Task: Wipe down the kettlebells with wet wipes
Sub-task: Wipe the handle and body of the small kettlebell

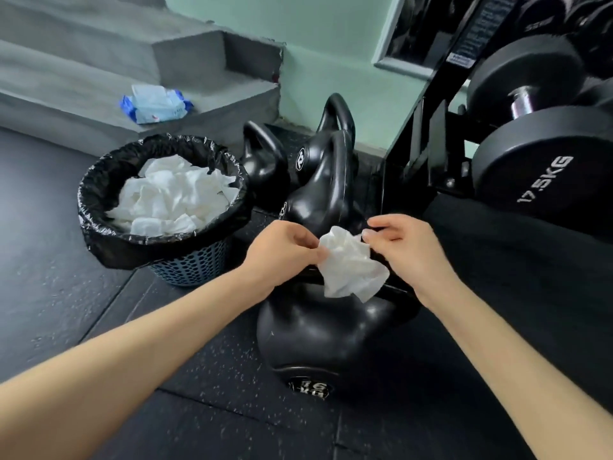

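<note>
I've got both hands together over the nearest kettlebell (326,330), left hand (282,252) and right hand (403,245) each pinching an edge of one crumpled wet wipe (350,265) that hangs between them just above the handle. The wipe looks limp, light and damp, so I'd say grip it by the edges and spread it flat; the kettlebell is marked 16, heavy and smooth, probably best steadied by the handle. More kettlebells (318,190) sit beyond my hands, and the bin (159,247) of used wipes is off my left.
</note>
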Tool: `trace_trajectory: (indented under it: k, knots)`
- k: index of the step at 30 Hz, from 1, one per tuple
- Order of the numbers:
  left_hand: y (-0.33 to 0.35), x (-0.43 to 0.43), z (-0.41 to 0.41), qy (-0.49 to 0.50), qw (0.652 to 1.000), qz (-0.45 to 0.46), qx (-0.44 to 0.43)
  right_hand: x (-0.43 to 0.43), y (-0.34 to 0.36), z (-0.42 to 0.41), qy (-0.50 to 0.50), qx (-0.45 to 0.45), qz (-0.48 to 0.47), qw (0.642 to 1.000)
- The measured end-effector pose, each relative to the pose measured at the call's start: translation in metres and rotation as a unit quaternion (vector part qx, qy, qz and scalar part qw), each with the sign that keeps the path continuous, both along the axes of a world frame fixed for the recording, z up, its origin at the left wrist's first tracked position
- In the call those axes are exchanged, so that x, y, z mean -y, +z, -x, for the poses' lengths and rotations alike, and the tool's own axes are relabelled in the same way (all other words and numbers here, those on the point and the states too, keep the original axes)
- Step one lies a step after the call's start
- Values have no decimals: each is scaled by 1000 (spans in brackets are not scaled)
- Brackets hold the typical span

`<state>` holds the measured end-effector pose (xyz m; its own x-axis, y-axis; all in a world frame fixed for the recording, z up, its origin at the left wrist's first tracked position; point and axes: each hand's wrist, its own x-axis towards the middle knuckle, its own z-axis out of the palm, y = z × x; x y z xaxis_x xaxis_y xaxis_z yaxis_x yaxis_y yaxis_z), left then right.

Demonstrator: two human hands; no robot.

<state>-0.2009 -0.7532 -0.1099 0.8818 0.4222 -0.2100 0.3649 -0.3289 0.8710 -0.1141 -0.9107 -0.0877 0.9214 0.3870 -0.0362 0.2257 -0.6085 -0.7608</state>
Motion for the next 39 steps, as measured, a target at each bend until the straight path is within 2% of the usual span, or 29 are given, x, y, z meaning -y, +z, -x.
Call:
trace_trajectory:
  k: [1, 2, 3, 5, 7, 9, 12, 16, 19, 23, 26, 30, 35, 37, 39]
  knots:
    - [-1, 1, -2, 6, 999, -32, -7, 5, -3, 5, -15, 140, 16, 990]
    - [-2, 1, -3, 7, 998, -60, -10, 9, -6, 12, 2, 261, 10, 965]
    - [-2, 0, -3, 5, 996, -85, -14, 12, -11, 20, 47, 332, 1, 942]
    - [-2, -1, -6, -11, 991, -132, -25, 10, -25, 29, 154, 364, 30, 918]
    - [-4, -4, -8, -22, 986, -160, -32, -1, -37, 27, 240, 315, 87, 914]
    - [-7, -9, -8, -27, 987, -159, -24, -5, -44, 19, 281, 266, 94, 917]
    - [-10, -18, -1, -83, 978, -190, -25, 17, -48, 8, 257, 200, 66, 943]
    - [-12, -30, 2, -129, 956, -263, -12, 43, -36, -8, 214, 20, 80, 973]
    - [-12, -33, -2, -140, 956, -258, -11, 20, -30, -23, 253, -58, 93, 961]
    - [-13, -37, -3, -137, 960, -244, -13, -31, -26, -29, 332, -139, 99, 928]
    - [-11, -34, -4, -138, 962, -237, -18, -18, -22, -37, 345, -173, 111, 916]
    - [-13, -36, -7, -143, 964, -220, -32, 59, -23, -43, 271, -190, 83, 940]
    - [-6, -33, -5, -133, 965, -222, -48, 106, -57, -26, 121, -148, -54, 980]
    - [-2, -28, -5, -139, 959, -241, -51, 116, -89, -8, 39, -154, -111, 981]
    - [1, -25, -4, -151, 955, -249, -50, 116, -128, 14, -24, -195, -169, 966]
